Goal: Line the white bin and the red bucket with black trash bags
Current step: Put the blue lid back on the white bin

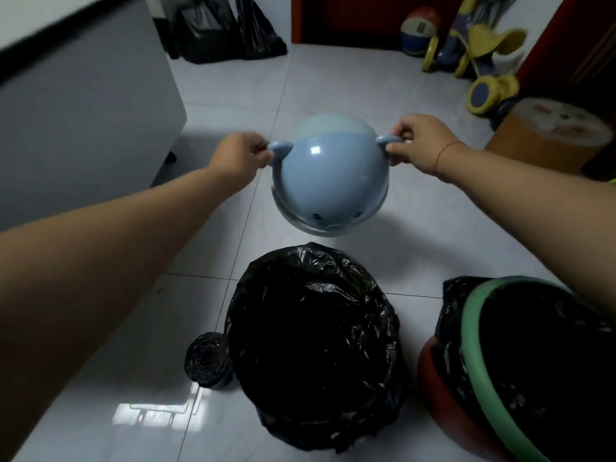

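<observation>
A blue dome-shaped lid (328,176) with two small ear-like handles and a little face hangs above the floor. My left hand (241,158) pinches its left handle and my right hand (418,143) pinches its right handle. Below it stands a bin wrapped entirely in a black trash bag (313,341), mouth open; the bin's own colour is hidden. At the lower right the red bucket (440,408) holds a black bag (533,361), pinned by a green ring (480,348) around the rim.
A roll of black bags (208,360) lies on the white tile floor beside the wrapped bin. A grey cabinet (83,128) fills the left. Black bags (226,28) sit at the far wall. A yellow-blue toy scooter (480,51), a ball and an orange stool (550,135) stand at the right.
</observation>
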Available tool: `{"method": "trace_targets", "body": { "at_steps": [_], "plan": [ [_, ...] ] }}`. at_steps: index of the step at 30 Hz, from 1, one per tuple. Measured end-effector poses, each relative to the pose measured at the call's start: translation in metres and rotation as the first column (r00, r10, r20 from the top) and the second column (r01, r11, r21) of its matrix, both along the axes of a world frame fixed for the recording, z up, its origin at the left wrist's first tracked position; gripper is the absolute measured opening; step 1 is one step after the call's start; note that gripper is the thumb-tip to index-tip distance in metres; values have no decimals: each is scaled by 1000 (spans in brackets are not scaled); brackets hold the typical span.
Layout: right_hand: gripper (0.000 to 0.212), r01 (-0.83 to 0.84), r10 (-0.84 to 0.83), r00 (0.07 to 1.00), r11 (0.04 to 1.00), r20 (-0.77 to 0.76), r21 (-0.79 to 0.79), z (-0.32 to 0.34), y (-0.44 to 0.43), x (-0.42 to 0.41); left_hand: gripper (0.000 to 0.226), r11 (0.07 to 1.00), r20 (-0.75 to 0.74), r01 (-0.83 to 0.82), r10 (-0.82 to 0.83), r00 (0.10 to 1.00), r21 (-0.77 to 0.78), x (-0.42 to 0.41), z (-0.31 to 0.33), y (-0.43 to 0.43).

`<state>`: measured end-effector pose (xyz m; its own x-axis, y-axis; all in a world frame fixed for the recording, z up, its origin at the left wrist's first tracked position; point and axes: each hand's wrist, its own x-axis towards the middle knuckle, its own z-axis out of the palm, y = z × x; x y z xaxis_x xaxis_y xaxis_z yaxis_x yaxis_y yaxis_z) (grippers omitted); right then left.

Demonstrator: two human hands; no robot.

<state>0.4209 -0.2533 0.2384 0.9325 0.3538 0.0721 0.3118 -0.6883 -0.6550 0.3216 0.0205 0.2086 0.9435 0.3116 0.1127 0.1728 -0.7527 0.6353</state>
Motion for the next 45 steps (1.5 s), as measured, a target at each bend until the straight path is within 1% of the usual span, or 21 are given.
{"method": "trace_targets", "body": {
  "at_steps": [2, 4, 7, 11, 15, 19, 22, 25, 30, 37, 42, 45],
  "plan": [
    [13, -20, 20, 1000, 999, 21, 27, 30, -5, -19, 17, 999, 73, -14, 18, 997, -52, -20, 28, -3],
    [23, -33, 32, 999, 998, 25, 55, 52, -10, -43, 15, 998, 107, -23, 29, 994, -64, -43, 51, -7],
    [25, -45, 45, 999, 995, 3, 90, 70, -21, -82, 11, 998, 114, -6, 12, 993, -55, -81, 74, -11],
    [25, -40, 54, 995, 986, -89, 159, 69, -36, -134, 14, 999, 89, 23, -20, 996, -32, -133, 87, -16],
    [24, -32, 61, 985, 984, -163, 174, 56, -47, -180, 10, 999, 48, 35, -35, 998, 18, -179, 78, -27],
    [24, -34, 67, 973, 988, -221, 150, 36, -58, -207, 7, 998, -13, 50, -50, 999, -26, -210, 60, -38],
    [24, -25, 62, 961, 990, -270, 136, 20, -63, -217, 13, 999, -45, 53, -53, 998, 9, -221, 43, -44],
    [23, -17, 54, 954, 992, -294, 127, 6, -64, -222, 15, 998, -69, 52, -50, 996, 30, -226, 27, -46],
    [21, -16, 49, 959, 993, -280, 119, -8, -61, -223, 14, 999, -73, 34, -35, 997, -21, -227, 15, -42],
    [22, -38, 57, 970, 996, -237, 85, -15, -62, -226, 16, 997, -46, 50, -47, 998, 53, -234, 12, -42],
    [22, -43, 46, 980, 999, -195, 20, -17, -58, -224, 17, 998, -47, 44, -42, 998, 49, -236, 8, -40],
    [21, -53, 56, 981, 998, -188, 19, -18, -54, -224, 17, 999, -62, 36, -34, 998, 39, -238, 3, -37]
  ]
}}
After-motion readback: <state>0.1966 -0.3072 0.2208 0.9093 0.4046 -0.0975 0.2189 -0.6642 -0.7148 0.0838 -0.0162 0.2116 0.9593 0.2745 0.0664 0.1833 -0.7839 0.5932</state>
